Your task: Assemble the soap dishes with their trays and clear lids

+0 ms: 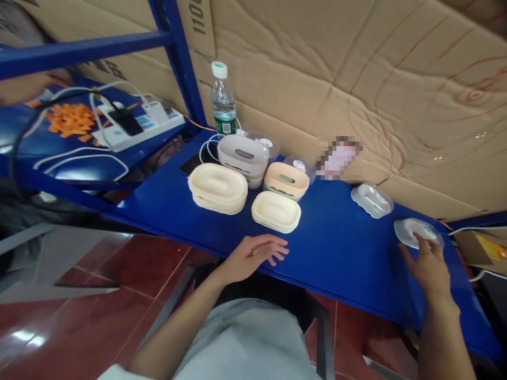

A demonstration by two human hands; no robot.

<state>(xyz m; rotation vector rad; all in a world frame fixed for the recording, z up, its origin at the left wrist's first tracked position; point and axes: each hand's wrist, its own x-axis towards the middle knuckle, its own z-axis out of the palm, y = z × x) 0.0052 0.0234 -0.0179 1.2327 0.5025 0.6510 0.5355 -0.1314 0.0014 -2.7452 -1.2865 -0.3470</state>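
Head view: my left hand [253, 254] is hovering empty, half-open; my right hand [430, 268], partly spread, is overlapping an unstacked translucent piece [404, 232], hold unclear; cream trays [217, 183] are sitting stacked.

So the right grip [431, 270] covers part of a clear plastic piece [407, 226], and honestly you can't tell if the fingertips touch it or just hover. The forearm behind it blocks some of the counter [336, 250] and runs off the bottom edge. That leaning rectangle [339, 157] is pixelated mush, no idea what's on it. A black flat thing [190, 164] is half buried behind the bigger cream stack [217, 190], and the grey container [241, 154] blocks the bottle's [224, 100] base. Label print's too tiny to read. Someone else's arm [21, 88] gets chopped by the left edge, and a yellow item [493, 246] by the right.
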